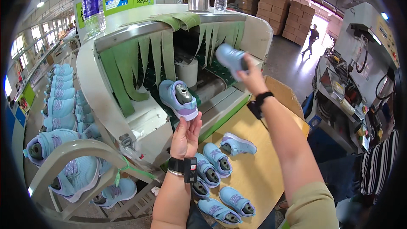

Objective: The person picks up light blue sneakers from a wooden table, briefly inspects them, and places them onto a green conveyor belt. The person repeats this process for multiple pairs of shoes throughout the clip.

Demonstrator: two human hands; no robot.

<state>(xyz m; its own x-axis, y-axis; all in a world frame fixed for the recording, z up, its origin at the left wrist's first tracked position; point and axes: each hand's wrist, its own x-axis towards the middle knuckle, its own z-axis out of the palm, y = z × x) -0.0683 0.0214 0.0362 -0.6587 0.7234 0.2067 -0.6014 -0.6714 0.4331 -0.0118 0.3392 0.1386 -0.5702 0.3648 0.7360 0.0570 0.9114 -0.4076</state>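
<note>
My left hand [186, 135], palm up with fingers curled, has its fingertips against the heel of a light blue sneaker [173, 95]. A grey metal last fills that shoe's opening, and its toe points into the machine's mouth. Smeared by motion, a second light blue sneaker [231, 55] is gripped at one end by my right hand [254, 76], in front of the right-hand curtain strips. Green strips [154, 55] hang across the opening of the white conveyor machine [91, 74], over a dark green belt [218, 70].
Several light blue sneakers [218, 159] with lasts lie on a tan board [258, 174] below my hands. At left, a rack [76, 146] carries more sneakers. Two plastic bottles and a metal pot [198, 1] stand on the machine. Right is a cluttered workstation [339, 89]; a person [312, 38] is far off.
</note>
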